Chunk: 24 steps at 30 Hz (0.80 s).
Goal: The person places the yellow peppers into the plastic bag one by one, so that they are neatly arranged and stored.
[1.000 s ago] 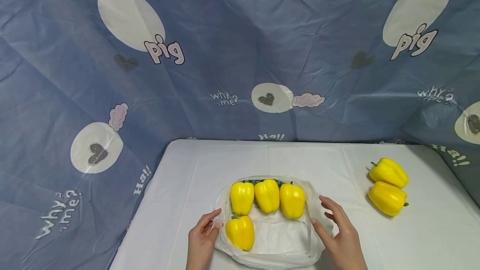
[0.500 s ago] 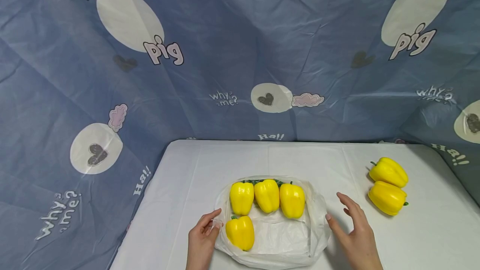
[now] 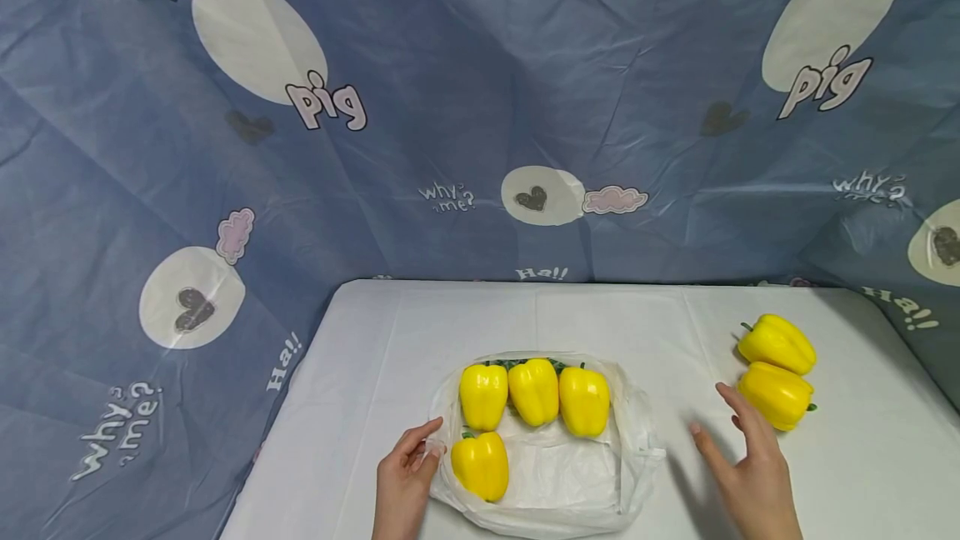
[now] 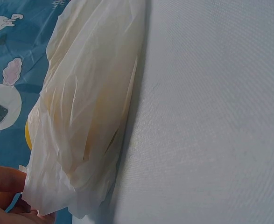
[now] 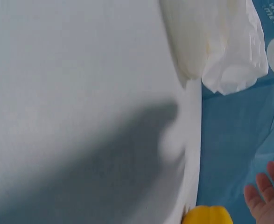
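At the lower middle of the head view, the left hand (image 3: 405,477) had its grip closed on the left rim of a white plastic bag (image 3: 551,520), thumb and fingers pinching the thin film. At the lower right of the frame, the grip of the right hand (image 3: 757,477) was spread, the thumb well apart from the index finger, and it held nothing. Its index fingertip overlapped the left end of the lower yellow bell pepper (image 3: 780,398); in the right wrist view a gap showed between the fingers and a pepper at the bottom edge.

The bag sat at the lower centre, its mouth spread wide. Inside it, three yellow bell peppers (image 3: 534,392) stood in a row along the top side, and a fourth pepper (image 3: 480,467) lay at the lower left. The rest of the bag's floor, toward the lower right, showed bare white film.

The upper yellow bell pepper (image 3: 777,345) touched the lower one, both at the right of the frame and well apart from the bag. A strip of white table (image 3: 675,332) ran between bag and right hand, darkened by the hand's shadow (image 5: 118,154). The table's far edge met a blue printed backdrop (image 3: 450,123) just below mid-frame
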Each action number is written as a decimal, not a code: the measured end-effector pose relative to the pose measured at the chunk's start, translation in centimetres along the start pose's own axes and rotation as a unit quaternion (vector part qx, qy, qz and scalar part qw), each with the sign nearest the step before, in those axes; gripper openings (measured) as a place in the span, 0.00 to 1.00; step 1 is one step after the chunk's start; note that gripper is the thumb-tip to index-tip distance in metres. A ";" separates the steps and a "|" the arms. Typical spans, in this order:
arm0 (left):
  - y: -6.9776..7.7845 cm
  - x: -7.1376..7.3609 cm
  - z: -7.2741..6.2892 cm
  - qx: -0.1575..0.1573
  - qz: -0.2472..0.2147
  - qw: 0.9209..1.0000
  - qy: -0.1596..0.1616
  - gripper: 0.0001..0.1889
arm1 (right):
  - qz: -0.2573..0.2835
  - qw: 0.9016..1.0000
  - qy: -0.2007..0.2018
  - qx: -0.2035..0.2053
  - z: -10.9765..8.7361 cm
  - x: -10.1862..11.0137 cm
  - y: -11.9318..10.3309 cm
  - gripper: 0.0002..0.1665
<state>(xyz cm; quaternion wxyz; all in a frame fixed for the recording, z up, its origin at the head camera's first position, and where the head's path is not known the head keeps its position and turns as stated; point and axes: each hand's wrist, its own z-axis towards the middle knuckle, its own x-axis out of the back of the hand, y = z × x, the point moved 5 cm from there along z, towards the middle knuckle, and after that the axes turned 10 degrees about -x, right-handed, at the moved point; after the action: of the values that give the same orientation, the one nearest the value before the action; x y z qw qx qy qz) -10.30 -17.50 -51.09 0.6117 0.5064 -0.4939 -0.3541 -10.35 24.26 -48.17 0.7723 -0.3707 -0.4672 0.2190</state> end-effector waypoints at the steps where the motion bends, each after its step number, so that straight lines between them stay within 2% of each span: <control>1: 0.0 0.0 0.0 0.001 0.000 1.000 0.000 0.21 | -0.007 1.000 0.004 -0.005 0.1 0.1 0.1 0.43; 7: 0.1 0.1 0.0 -0.003 -0.002 1.000 0.002 0.20 | -0.053 0.998 0.010 -0.039 0.6 0.9 0.9 0.42; 12: 0.1 0.1 0.0 -0.005 -0.006 1.000 0.004 0.20 | -0.060 0.995 0.009 -0.078 1.1 1.7 1.8 0.43; 24: -0.1 0.1 0.1 -0.005 -0.007 1.000 0.003 0.21 | -0.071 0.994 0.023 -0.085 2.6 3.2 3.5 0.42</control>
<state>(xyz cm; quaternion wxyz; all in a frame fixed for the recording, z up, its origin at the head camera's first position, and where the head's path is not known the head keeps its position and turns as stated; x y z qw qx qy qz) -10.33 -17.61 -51.18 0.6132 0.5076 -0.4871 -0.3593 -11.12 29.63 -48.34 0.7621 -0.4060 -0.4912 0.1145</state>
